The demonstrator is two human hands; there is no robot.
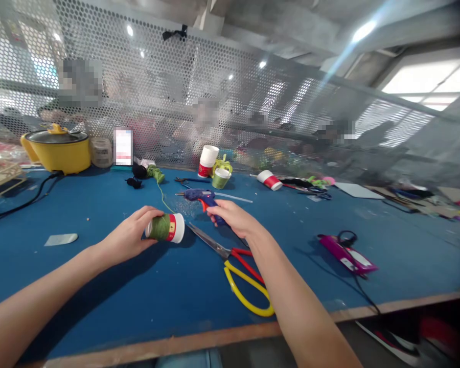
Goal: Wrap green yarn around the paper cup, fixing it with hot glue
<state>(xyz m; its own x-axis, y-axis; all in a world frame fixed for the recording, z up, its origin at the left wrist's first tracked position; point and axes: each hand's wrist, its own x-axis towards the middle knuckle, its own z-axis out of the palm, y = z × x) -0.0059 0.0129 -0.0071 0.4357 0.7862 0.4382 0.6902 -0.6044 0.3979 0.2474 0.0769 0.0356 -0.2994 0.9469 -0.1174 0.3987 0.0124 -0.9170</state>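
My left hand is closed around a paper cup lying sideways in the air just over the table. Green yarn wraps its lower part, while a red band and the white rim stay bare. A strand runs from the cup back to a green yarn ball. In my right hand is a blue hot glue gun with an orange trigger, its nozzle pointing left above the cup. A clear glue stick sticks out behind it. Large scissors with red and yellow handles lie under my right forearm.
At the back stand a yellow electric pot, a glass jar, a phone, white-and-red cups and a green-wrapped cup. Another cup lies tipped over. A purple power strip with a cord lies at right. Mesh closes the rear.
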